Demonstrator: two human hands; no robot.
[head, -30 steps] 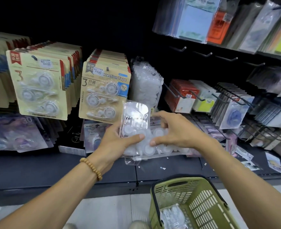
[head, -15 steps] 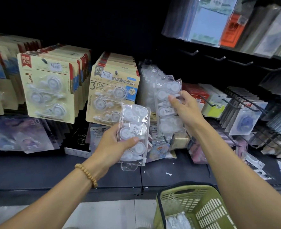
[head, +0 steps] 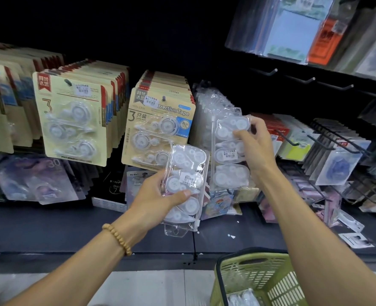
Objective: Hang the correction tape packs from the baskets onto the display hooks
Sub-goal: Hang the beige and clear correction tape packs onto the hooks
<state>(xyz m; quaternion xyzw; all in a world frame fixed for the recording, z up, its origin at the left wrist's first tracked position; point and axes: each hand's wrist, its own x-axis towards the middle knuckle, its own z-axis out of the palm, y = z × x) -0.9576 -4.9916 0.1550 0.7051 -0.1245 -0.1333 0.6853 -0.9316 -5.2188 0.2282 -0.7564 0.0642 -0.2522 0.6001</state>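
the right hand (head: pixel 256 149) pinches a clear correction tape pack (head: pixel 230 151) raised beside the hanging clear packs (head: pixel 211 102). the left hand (head: pixel 158 195) grips a second pack (head: pixel 186 186) lower, above the green basket (head: pixel 257 274).

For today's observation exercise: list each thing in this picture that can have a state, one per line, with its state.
Left hand: gripping a clear pack.
Left pack: held, hang tab pointing down.
Right hand: gripping another clear pack.
Right pack: held upright at the hanging clear packs.
Green basket: on the floor, packs inside.
Bare hooks: nothing hanging.
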